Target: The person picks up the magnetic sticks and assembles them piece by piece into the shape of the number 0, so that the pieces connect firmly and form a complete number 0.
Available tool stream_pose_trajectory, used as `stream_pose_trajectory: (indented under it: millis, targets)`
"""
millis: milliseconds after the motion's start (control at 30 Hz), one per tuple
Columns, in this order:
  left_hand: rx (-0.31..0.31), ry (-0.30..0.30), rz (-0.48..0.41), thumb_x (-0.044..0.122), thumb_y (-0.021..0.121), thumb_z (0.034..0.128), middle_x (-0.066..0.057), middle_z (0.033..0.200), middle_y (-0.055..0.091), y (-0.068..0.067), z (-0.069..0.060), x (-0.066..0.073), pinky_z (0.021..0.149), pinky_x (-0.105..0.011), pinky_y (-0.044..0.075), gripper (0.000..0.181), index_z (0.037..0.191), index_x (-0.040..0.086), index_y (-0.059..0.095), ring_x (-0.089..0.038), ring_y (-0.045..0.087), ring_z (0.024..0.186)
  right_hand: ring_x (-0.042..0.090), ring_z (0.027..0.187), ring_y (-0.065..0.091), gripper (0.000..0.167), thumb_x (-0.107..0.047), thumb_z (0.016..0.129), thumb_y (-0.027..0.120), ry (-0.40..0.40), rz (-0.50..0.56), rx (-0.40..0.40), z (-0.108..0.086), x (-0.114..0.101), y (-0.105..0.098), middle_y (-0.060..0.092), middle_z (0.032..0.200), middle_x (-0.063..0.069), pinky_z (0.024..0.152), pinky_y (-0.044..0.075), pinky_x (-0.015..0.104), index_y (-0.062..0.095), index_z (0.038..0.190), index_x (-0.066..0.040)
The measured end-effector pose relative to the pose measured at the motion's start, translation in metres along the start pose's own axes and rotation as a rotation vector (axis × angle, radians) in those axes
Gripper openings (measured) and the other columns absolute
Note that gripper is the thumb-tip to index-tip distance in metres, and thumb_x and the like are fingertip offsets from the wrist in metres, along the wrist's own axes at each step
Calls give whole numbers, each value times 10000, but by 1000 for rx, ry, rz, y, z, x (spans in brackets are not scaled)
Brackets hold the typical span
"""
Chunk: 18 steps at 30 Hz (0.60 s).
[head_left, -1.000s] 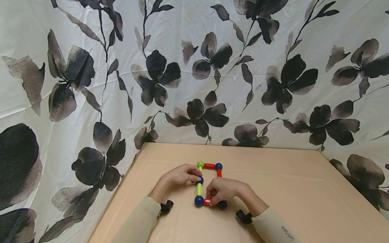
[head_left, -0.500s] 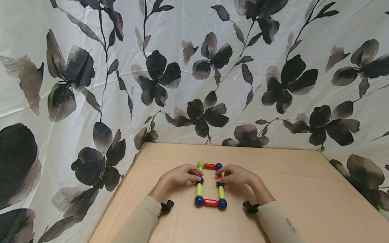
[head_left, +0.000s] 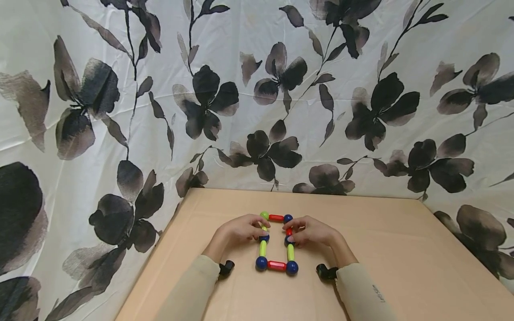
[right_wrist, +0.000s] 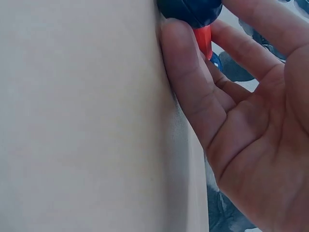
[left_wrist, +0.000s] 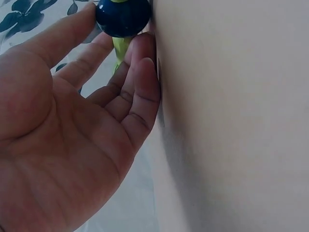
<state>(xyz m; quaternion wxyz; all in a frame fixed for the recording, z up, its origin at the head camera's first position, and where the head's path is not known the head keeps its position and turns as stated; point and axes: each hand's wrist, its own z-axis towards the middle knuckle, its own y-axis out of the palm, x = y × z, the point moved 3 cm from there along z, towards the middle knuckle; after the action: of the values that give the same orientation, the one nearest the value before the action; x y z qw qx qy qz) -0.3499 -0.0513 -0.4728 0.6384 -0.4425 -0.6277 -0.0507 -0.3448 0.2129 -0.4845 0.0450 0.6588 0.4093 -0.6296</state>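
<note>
A rectangular outline of magnetic rods and balls lies flat on the table. My left hand (head_left: pixel 242 227) pinches the blue ball (left_wrist: pixel 123 17) midway along its left side, thumb on the ball and fingers curled by the yellow-green rod (left_wrist: pixel 120 50) beyond. On the opposite side my right hand (head_left: pixel 312 230) holds another blue ball (right_wrist: pixel 190 9) between thumb and fingers, beside a red rod (right_wrist: pixel 203 41). A red rod (head_left: pixel 277 265) joins two blue balls at the near end. At the far end, a red rod (head_left: pixel 276 218) links a green ball (head_left: pixel 264 215) and a blue ball (head_left: pixel 288 218).
The tan tabletop (head_left: pixel 373 240) extends around the outline, its far edge against a white cloth (head_left: pixel 225 40) with dark flowers. Black wrist cameras (head_left: pixel 226 268) sit at both cuffs.
My right hand has left the near red rod and moved away from me to the right-side middle ball. My left hand keeps its hold. The outline has shifted very slightly.
</note>
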Motion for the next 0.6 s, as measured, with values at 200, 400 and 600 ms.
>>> stream_pose_trajectory:
  millis: [200,400,600]
  targets:
    - [16,-12,26,297,714,995,-42,950,640,2,2,1,693,-313,466,363,1289,92,662,-223,601,815,208,797,651,440,-190,942,772,-12,15,10,-1,-1,0,607,1110,114,723,600,298,671,1350,-60]
    - [12,-15,26,296,722,987,-47,949,649,3,2,1,717,-323,474,353,1271,93,669,-229,606,832,210,788,667,446,-180,936,775,-17,39,14,0,0,0,610,1111,120,725,605,306,670,1350,-52]
    - [15,-9,31,298,719,988,-45,943,652,3,2,0,732,-327,469,345,1265,98,673,-217,601,832,220,824,667,438,-185,933,775,-10,53,17,1,3,0,613,1123,107,735,607,306,680,1345,-73]
